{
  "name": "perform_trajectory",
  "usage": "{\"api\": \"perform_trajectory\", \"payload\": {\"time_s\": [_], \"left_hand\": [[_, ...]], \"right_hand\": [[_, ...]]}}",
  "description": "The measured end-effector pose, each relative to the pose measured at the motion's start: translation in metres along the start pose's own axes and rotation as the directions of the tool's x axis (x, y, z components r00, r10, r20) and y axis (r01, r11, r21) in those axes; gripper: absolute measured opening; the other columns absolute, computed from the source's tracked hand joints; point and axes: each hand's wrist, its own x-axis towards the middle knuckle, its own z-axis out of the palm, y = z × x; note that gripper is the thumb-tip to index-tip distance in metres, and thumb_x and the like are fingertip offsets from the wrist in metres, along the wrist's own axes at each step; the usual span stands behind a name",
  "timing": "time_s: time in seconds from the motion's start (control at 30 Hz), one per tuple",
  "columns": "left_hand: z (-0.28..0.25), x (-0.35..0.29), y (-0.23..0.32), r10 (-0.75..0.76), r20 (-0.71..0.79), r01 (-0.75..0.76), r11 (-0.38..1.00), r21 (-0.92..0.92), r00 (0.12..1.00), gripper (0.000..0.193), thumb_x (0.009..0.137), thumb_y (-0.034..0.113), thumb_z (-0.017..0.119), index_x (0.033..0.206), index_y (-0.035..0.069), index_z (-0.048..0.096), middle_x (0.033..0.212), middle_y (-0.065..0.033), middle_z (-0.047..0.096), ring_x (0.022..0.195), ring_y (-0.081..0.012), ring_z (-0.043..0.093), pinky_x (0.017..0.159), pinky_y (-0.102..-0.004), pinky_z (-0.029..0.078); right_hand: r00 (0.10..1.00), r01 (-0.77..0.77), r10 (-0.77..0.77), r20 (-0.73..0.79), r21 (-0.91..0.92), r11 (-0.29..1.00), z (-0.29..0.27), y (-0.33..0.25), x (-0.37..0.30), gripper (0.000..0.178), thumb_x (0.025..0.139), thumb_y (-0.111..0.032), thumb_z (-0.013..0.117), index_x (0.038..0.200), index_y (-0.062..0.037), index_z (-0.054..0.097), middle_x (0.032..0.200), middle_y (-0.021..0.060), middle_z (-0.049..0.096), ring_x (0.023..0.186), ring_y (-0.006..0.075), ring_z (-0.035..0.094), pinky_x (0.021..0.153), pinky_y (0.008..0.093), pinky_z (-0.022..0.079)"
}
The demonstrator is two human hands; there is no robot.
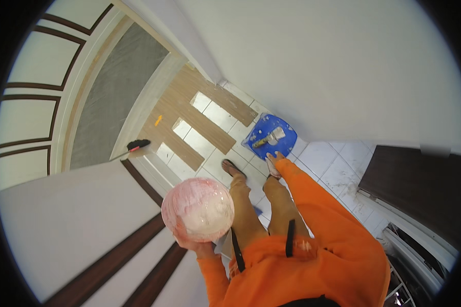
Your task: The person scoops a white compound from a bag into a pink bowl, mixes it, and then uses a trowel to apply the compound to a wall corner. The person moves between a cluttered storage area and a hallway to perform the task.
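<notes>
So there's a broom point(138, 145) far left, by the wood strips point(182, 120) on the tile. Left hand point(195, 246) is holding up a bowl point(198, 210) smeared with whitish paste. Then a scraper point(269, 137) lying on a blue stool point(288, 138), and the right hand point(275, 157) right at its near edge, fingers loosely apart.

A bowl point(200, 212) is left of a stool point(268, 122) bearing, apparently, a scraper point(276, 134).
</notes>
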Motion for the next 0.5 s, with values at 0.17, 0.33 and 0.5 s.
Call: {"api": "perform_trajectory", "payload": {"time_s": [0.17,0.33,0.5], "left_hand": [[0.010,0.098,-0.031,-0.082,-0.069,0.097,0.965,0.242,0.994,0.059,0.094,0.042,0.039,0.137,0.002,0.042,0.133,-0.0169,0.051,0.118,-0.0325,0.054,0.099,-0.0449,0.048],[0.042,0.182,-0.041,-0.153,-0.036,0.157,0.945,0.289,0.988,0.058,0.094,0.043,0.037,0.133,0.001,0.045,0.128,-0.0174,0.053,0.111,-0.0307,0.058,0.092,-0.0426,0.052],[0.056,0.243,-0.044,-0.175,-0.177,0.225,0.919,0.322,0.968,0.061,0.093,0.046,0.038,0.135,0.002,0.042,0.129,-0.0163,0.053,0.111,-0.0305,0.058,0.091,-0.0419,0.053]], "right_hand": [[0.965,-0.239,0.254,-0.066,0.170,0.956,0.025,0.009,0.100,0.086,0.081,-0.064,0.061,0.139,-0.0030,0.043,0.137,0.0256,0.048,0.123,0.0400,0.050,0.098,0.0481,0.044],[0.933,-0.359,0.295,0.204,0.495,0.791,0.029,0.011,0.132,0.090,0.076,-0.068,0.065,0.134,-0.0015,0.049,0.117,0.0212,0.059,0.094,0.0302,0.059,0.075,0.0416,0.050],[0.942,-0.334,0.287,0.171,0.532,0.778,0.044,-0.017,0.124,0.082,0.077,-0.068,0.063,0.125,-0.0011,0.058,0.105,0.0160,0.064,0.088,0.0243,0.061,0.077,0.0375,0.050]]}}
